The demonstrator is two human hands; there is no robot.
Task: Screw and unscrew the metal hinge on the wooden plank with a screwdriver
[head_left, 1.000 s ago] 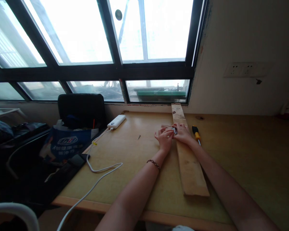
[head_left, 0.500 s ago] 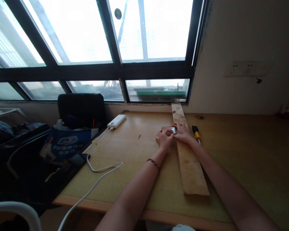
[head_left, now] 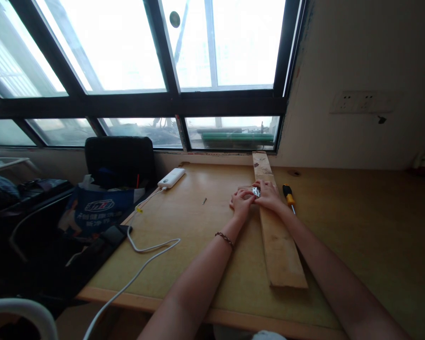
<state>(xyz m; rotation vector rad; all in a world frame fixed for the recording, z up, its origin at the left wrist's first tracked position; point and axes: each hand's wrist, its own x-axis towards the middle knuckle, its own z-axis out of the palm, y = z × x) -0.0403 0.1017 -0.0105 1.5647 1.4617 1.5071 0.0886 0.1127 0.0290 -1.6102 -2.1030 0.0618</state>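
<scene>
A long wooden board [head_left: 281, 250] lies lengthwise on the table. Near its middle is a small shiny metal piece with holes, which looks like a hinge [head_left: 256, 191]. My left hand [head_left: 241, 202] grips the hinge from the left, fingers bent, over what seems the end of a second, short piece of wood [head_left: 245, 187]. From the right, my right hand [head_left: 268, 194] rests on the board with its fingers closed at the hinge's other side. Fingers cover part of the metal. A screwdriver [head_left: 288, 194] with a yellow and black handle lies right of the board.
A single screw [head_left: 204, 201] lies on the table [head_left: 184, 274] left of my hands. Toward the left edge sits a white power bank [head_left: 172, 178] with a white cable [head_left: 152, 250] trailing off the front. A black chair [head_left: 118, 160] and a blue bag [head_left: 99, 208] stand beyond that edge.
Almost nothing differs. Both hands stay at the hinge on the board, with only a slight shift of the fingers and a small drift of the view.
</scene>
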